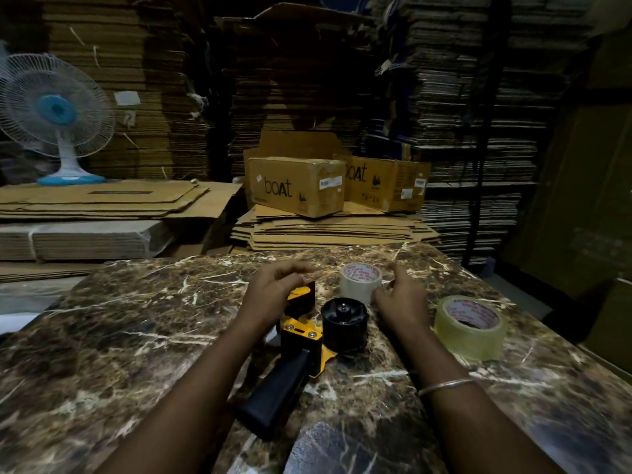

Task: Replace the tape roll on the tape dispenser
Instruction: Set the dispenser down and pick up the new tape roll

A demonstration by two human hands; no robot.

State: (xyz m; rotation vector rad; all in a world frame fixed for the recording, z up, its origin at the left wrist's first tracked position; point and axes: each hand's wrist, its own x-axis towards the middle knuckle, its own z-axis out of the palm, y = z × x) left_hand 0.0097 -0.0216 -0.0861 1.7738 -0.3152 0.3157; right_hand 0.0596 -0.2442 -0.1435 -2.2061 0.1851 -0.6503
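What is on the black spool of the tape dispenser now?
Nothing: the black spool is bare, its hub visible. Both tape rolls lie on the table apart from it.

**Dim storeroom, light falling on the tabletop**

The room is dark overall; the brightest patch lies on the marble table (pixel 342 398) and the flattened cardboard (pixel 102 200) just behind it, as if lit from above and in front. The stacked cartons (pixel 461 97) at the back sink into shadow, and the right side goes nearly black. Soft sheen shows on the clear tape roll (pixel 470 326) and on the polished stone near the bottom edge. The left hand (pixel 273 289) is smeared by motion blur at its fingertips, and the right hand (pixel 400 295) is soft too. Wide-angle bending curves the stacks and the fan (pixel 54 114) toward the edges, and detail there is grainy and mushy.
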